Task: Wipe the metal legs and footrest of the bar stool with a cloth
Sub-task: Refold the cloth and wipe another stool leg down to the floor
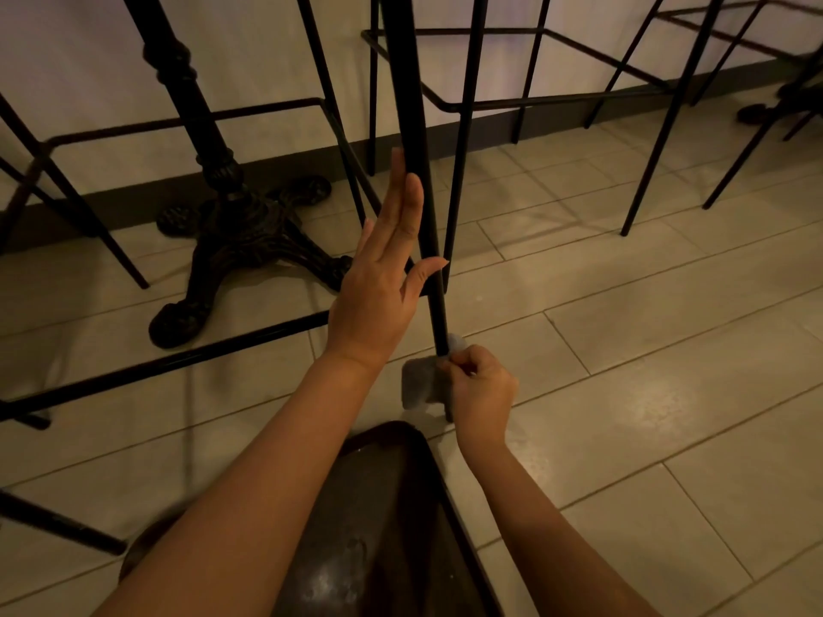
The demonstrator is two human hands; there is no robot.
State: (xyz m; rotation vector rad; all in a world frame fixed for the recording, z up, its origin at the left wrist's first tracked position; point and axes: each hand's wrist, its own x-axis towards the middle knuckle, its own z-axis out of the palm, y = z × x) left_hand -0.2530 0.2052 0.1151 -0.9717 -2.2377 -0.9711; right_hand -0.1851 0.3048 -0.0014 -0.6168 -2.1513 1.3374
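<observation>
A black metal stool leg runs down the middle of the view to the tiled floor. My left hand lies against it with straight fingers along its left side and the thumb reaching across its front. At the leg's foot my right hand grips a grey cloth bunched around the bottom of the leg. A black footrest bar stretches left from the leg, low over the floor.
An ornate black cast-iron table base stands at the left near the wall. Other black stools with thin legs and footrest frames stand behind and to the right. A dark brown rounded surface lies below my arms. Beige tiles cover the floor.
</observation>
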